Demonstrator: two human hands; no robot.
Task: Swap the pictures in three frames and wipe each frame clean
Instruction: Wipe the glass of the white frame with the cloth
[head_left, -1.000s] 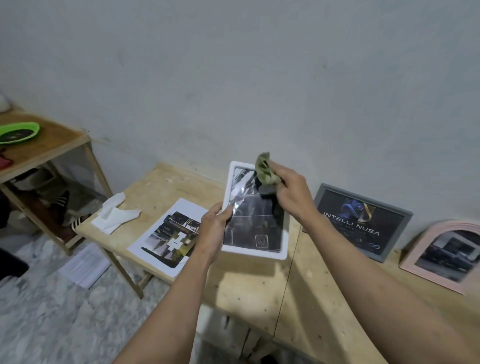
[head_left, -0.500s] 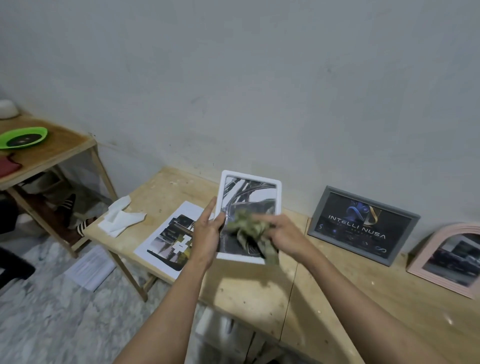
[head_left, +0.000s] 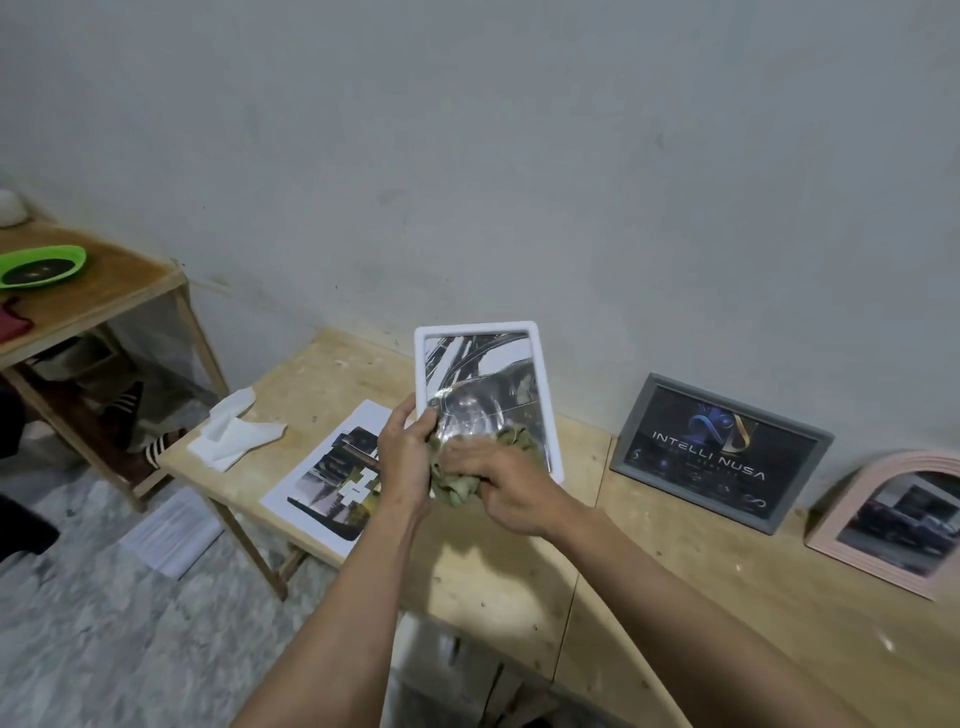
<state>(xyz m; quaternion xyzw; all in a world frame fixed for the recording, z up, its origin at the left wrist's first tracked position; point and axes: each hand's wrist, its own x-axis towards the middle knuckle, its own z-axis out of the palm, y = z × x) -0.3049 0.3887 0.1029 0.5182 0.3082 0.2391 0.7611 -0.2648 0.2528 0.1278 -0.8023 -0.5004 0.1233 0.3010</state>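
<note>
I hold a white picture frame (head_left: 480, 364) upright above the wooden table (head_left: 519, 571), its glass facing me. My left hand (head_left: 402, 457) grips its lower left edge. My right hand (head_left: 506, 483) is closed on an olive-green cloth (head_left: 457, 486) pressed against the frame's lower left part. A loose printed picture (head_left: 332, 478) lies flat on the table to the left. A grey frame (head_left: 719, 449) with a dark logo picture leans on the wall at right. Beside it leans a pink arched frame (head_left: 888, 525).
White crumpled tissues (head_left: 231, 431) lie at the table's left end. A second wooden table (head_left: 104, 296) at far left carries a green plate (head_left: 41, 265). Papers (head_left: 171, 530) lie on the marble floor below. The grey wall runs close behind the table.
My right hand has carried the cloth from the frame's top down across the glass to its lower left. The frame now stands more upright.
</note>
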